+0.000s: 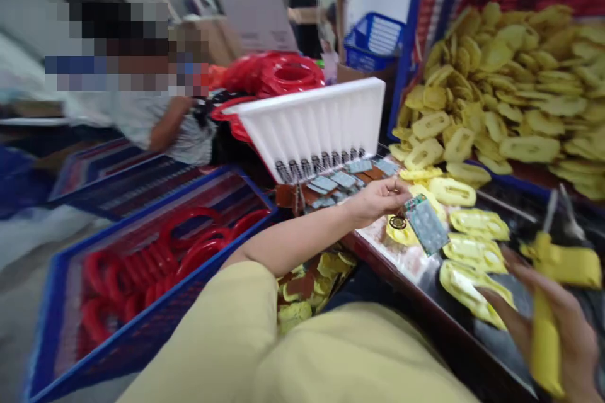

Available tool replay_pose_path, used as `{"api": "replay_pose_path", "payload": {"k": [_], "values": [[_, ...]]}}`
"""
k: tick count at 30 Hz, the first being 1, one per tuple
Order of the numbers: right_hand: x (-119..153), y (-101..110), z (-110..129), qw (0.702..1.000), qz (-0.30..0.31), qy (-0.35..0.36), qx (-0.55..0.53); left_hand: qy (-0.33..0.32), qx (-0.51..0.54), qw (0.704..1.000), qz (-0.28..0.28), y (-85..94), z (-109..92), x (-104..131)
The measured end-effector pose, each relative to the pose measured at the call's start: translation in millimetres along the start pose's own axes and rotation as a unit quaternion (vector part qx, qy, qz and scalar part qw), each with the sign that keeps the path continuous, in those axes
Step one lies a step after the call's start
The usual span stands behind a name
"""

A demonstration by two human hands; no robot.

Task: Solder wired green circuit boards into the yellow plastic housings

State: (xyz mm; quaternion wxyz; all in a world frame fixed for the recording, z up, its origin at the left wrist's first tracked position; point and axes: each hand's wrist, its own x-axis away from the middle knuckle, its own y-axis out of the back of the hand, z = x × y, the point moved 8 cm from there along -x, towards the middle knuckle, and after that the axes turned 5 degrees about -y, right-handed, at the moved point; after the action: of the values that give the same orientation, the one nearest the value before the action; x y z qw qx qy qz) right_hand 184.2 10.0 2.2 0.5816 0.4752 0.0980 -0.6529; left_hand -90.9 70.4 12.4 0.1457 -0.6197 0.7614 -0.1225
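My left hand [380, 201] pinches the edge of a small circuit board [428, 225] with a blue-grey back, tilted above the worktop. Just under it lies a yellow plastic shell [401, 236] with a round dark part that looks like a speaker [397, 222]. My right hand [562, 321] is closed around the handle of a yellow pistol-shaped tool [546, 343], which looks like a glue gun. Its thumb and fingertips reach the nearest yellow shell [472, 289] in a row of several shells. The exact contact there is blurred.
Behind my left hand lie stacked grey boards [331, 184] and a white ribbed tray [316, 119] with springs. A blue-rimmed crate [401, 101] heaped with yellow shells stands at right. Red rings [155, 258] fill a blue crate [51, 302] at left. A co-worker [161, 119] sits beyond.
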Motion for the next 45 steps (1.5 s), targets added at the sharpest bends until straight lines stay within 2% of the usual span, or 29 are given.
{"api": "replay_pose_path", "payload": {"k": [1,2,5,8,11,13,15,18,21,28,33,35,38,40,42,45], "values": [[6,5,5,1.000,-0.006,0.005,0.021,0.015,0.030,0.999,0.012,-14.5,12,-1],[10,10,15,0.999,-0.021,0.041,0.025,0.031,0.056,0.998,0.020,-26.8,23,-2],[13,11,34,0.995,-0.012,0.098,0.016,0.087,0.120,0.989,0.020,-52.3,51,-3],[12,9,44,0.991,-0.007,0.125,0.055,0.131,0.158,0.979,0.009,-66.9,76,-1],[15,15,47,0.991,-0.027,0.117,0.051,0.143,0.139,0.980,0.023,-71.1,93,3],[17,22,42,0.994,-0.049,0.092,0.020,0.101,0.057,0.992,0.041,-63.9,90,3],[18,27,36,0.997,-0.052,0.065,-0.004,0.028,-0.072,0.994,0.075,-56.1,77,2],[17,26,32,0.999,-0.011,0.043,-0.023,-0.066,-0.237,0.952,0.184,-62.4,52,6],[14,24,37,0.999,0.022,0.036,-0.030,-0.078,-0.309,0.917,0.241,-73.5,41,9],[17,23,43,0.998,0.043,0.016,-0.031,0.048,-0.244,0.940,0.232,-87.3,57,3],[24,24,41,0.998,0.059,0.027,-0.009,0.061,-0.217,0.945,0.238,-91.1,66,3],[25,26,42,0.998,0.050,0.035,0.001,0.062,-0.181,0.958,0.215,-90.7,69,2],[30,30,46,0.998,0.021,0.050,0.028,0.075,-0.074,0.984,0.145,-89.8,73,0],[36,34,47,0.997,0.002,0.054,0.049,0.098,-0.016,0.990,0.102,-90.3,76,-3],[43,35,45,0.997,0.014,0.056,0.060,0.114,-0.014,0.990,0.075,-90.1,74,-8],[49,38,26,0.997,0.068,0.018,0.037,0.074,-0.117,0.986,0.089,-88.8,50,-20]]}}
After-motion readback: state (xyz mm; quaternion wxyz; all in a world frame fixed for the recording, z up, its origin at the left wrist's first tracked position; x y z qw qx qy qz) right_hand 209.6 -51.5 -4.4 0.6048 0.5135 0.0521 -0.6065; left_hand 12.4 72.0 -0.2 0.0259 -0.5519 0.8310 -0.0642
